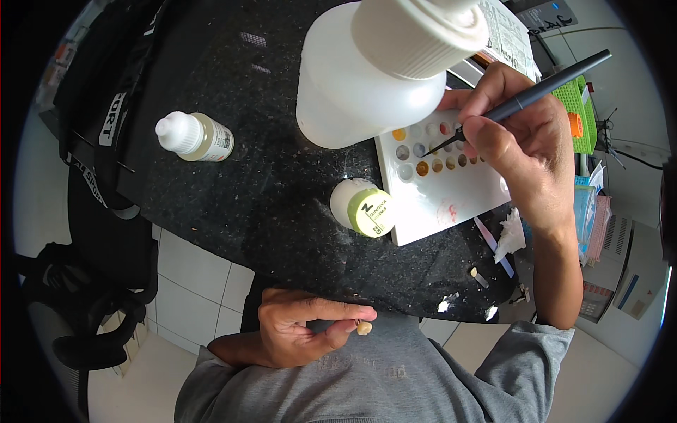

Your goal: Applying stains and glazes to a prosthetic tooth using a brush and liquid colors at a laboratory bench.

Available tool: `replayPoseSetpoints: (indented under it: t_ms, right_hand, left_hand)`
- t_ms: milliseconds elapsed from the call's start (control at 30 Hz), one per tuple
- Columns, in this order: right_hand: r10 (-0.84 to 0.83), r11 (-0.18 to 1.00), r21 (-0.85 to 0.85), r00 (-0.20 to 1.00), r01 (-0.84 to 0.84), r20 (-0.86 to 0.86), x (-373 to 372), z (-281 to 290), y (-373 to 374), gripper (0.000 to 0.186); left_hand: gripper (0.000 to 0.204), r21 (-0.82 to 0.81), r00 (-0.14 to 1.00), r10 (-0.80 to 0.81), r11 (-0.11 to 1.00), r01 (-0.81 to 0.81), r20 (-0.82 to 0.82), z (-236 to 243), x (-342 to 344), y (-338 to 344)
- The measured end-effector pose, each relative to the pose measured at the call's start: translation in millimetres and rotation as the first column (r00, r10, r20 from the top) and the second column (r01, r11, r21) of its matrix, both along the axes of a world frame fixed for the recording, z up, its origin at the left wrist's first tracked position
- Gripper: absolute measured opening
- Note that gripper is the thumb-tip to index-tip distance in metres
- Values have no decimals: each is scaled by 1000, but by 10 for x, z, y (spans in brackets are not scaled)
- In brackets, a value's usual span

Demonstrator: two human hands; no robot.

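My right hand grips a dark slim brush, its fine tip pointing down at the small colour wells of a white palette. Below, at the desk's near edge, my left hand pinches a small cream, tooth-like piece between finger and thumb. A large translucent plastic bottle with a white top stands at the palette's far left, partly in front of my right fingers. Nearer, beside the palette's left side, is a small jar with a light green lid.
A small white-capped dropper bottle stands on the black desk. Right of the palette lie a pale strip, crumpled tissue and bits of debris. A green basket is at the right, a black chair at the lower left.
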State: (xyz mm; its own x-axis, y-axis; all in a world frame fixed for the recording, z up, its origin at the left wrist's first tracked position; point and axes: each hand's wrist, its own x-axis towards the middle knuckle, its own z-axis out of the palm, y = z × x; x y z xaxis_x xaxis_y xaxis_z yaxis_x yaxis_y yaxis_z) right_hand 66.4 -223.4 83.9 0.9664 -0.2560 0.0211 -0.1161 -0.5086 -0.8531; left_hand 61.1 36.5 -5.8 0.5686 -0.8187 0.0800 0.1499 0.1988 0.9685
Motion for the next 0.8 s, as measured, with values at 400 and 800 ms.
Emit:
replayPoseSetpoints:
  t_ms: [400, 800]
  right_hand:
    - [164, 982, -129, 962, -138, 216, -531, 193, 179, 17]
    - [-15, 999, -25, 835, 35, 550, -1642, -207, 740, 22]
  left_hand:
    - [7, 107, 985, 168, 979, -171, 35, 51, -173, -25]
    - [9, 109, 969, 244, 963, -246, 29, 148, -386, -175]
